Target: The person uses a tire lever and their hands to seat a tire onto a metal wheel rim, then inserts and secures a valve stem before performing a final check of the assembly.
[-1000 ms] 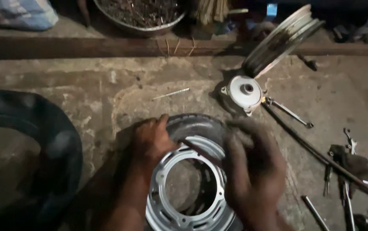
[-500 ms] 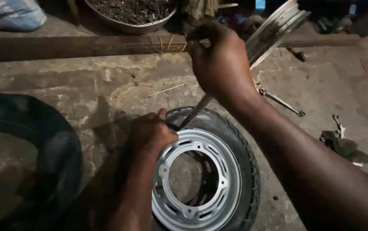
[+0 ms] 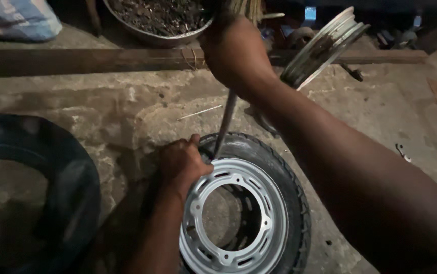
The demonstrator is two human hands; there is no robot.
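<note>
a small black tyre (image 3: 284, 172) with a silver rim (image 3: 233, 218) inside it lies flat on the concrete floor (image 3: 101, 111), low and near the middle. the left hand (image 3: 180, 162) presses closed on the tyre's upper left edge. the right hand (image 3: 236, 50) is clamped on a metal bar (image 3: 225, 124) whose tip sits between rim and tyre. a second rim (image 3: 325, 45) leans against a wooden beam (image 3: 76, 61) at the floor's far edge.

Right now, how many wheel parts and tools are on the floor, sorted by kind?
Tyres: 2, the tyre around the silver rim and a loose tyre at left
Metal rims: 2, the silver rim and a leaning rim
Metal levers: 1, the lever under the right hand, near the left hand
Total: 5
</note>
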